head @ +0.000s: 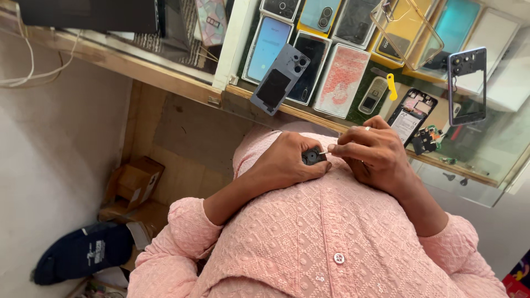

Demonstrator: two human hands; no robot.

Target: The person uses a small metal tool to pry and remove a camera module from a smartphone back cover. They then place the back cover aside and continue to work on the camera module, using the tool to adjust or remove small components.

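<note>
Left hand (287,163) closed around small black round part (312,157), held against chest. Right hand (370,152) pinching thin white pin (323,153) at its edge. Probing step underway; next calls for steady tip alignment. Opened phone (411,115) on worktop (309,113) just beyond right hand.

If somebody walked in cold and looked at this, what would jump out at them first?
Most striking are the two hands at the centre, held close against a pink embroidered shirt: the left hand grips a small black round part, and the right hand, wearing a ring, pinches a thin pale sliver beside it. Above them, a glass counter carries an opened phone, a grey back cover and a yellow pry tool.
</note>
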